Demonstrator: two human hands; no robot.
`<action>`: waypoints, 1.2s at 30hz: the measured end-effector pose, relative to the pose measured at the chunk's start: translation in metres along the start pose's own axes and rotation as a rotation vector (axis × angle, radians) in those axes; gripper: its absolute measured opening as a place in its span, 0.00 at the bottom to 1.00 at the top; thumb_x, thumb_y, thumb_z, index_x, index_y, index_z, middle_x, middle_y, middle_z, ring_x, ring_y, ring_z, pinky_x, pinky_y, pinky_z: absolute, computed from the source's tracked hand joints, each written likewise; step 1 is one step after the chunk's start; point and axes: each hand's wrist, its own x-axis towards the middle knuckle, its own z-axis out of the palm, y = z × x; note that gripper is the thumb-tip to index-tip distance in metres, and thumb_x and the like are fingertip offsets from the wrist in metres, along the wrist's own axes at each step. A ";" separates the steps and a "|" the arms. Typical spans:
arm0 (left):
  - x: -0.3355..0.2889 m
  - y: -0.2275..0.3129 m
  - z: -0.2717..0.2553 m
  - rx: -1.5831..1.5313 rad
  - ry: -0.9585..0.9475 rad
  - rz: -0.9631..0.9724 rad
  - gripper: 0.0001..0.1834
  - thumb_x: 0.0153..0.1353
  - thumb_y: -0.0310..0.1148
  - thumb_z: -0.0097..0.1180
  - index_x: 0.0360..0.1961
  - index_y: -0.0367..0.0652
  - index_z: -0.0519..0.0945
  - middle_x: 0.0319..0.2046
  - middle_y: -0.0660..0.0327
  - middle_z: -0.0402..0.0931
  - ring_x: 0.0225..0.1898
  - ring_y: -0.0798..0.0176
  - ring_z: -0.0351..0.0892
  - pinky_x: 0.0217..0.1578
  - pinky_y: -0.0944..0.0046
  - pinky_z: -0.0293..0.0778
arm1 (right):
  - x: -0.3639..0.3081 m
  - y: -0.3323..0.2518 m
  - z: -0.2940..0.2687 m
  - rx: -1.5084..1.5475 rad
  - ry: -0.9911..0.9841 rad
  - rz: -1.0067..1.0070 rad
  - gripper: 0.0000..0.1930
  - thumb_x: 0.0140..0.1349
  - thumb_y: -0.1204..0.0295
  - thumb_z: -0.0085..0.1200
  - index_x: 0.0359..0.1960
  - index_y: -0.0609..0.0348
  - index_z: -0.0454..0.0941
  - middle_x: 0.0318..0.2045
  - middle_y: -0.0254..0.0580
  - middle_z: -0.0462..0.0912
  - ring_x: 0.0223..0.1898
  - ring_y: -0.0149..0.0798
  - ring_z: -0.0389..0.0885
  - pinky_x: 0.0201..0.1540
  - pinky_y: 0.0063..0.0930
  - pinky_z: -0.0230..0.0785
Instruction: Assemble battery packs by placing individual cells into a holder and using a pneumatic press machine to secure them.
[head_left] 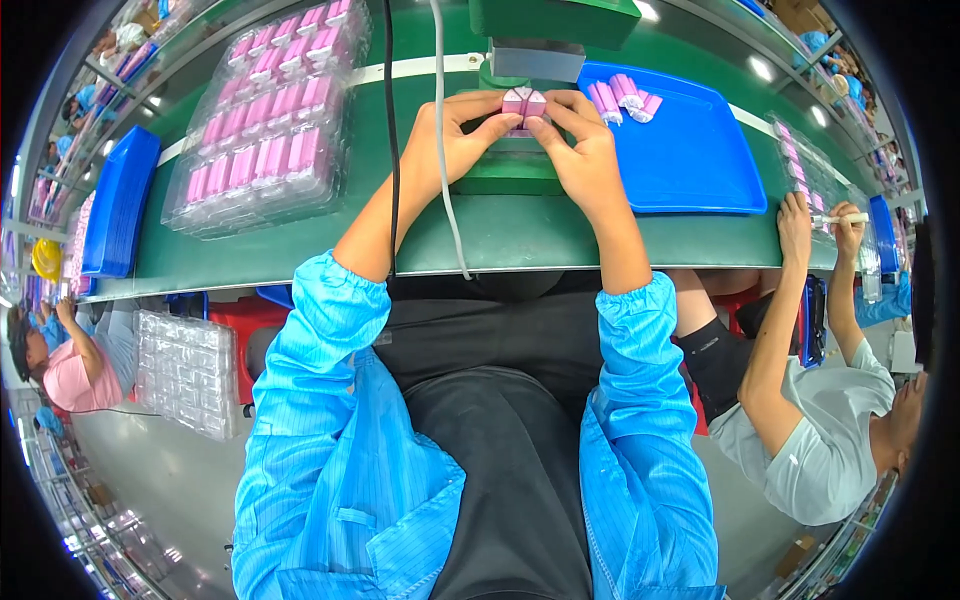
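Note:
A small pink-wrapped battery pack (524, 103) with a whitish end sits between my two hands at the middle of the bench. My left hand (455, 142) pinches it from the left with thumb and fingertips. From the right, my right hand (580, 142) grips the same pack, thumb near the other thumb. Both hands are over a green fixture (505, 182), just in front of a grey metal block (537, 60) on a green machine (560, 18). Whether the pack touches the fixture is hidden by my fingers.
Right of my hands, a blue tray (690, 165) carries several pink packs (628, 98). Clear plastic trays (185, 215) filled with pink packs stand at left, beside a blue bin (122, 205). Black (391, 130) and white cables (443, 150) hang near my left forearm. A co-worker (820, 430) works at right.

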 end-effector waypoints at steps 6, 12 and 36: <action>-0.002 0.010 -0.001 -0.018 -0.031 -0.056 0.15 0.61 0.35 0.65 0.47 0.39 0.85 0.46 0.51 0.84 0.47 0.58 0.84 0.49 0.62 0.78 | 0.000 0.002 -0.002 -0.005 -0.033 -0.020 0.12 0.58 0.72 0.63 0.43 0.63 0.85 0.45 0.45 0.82 0.47 0.45 0.78 0.51 0.33 0.70; 0.002 0.001 -0.003 0.111 0.040 0.201 0.15 0.60 0.35 0.66 0.45 0.38 0.86 0.45 0.53 0.85 0.47 0.59 0.83 0.49 0.64 0.77 | 0.007 -0.006 -0.008 -0.022 -0.081 0.002 0.13 0.59 0.72 0.63 0.45 0.62 0.85 0.43 0.45 0.83 0.48 0.45 0.78 0.52 0.33 0.70; -0.072 0.066 -0.156 0.320 0.400 0.063 0.13 0.67 0.31 0.59 0.48 0.35 0.84 0.37 0.58 0.86 0.38 0.70 0.80 0.41 0.69 0.75 | 0.000 0.033 -0.128 0.205 0.449 0.386 0.28 0.70 0.69 0.56 0.67 0.69 0.64 0.56 0.53 0.78 0.49 0.39 0.83 0.51 0.28 0.75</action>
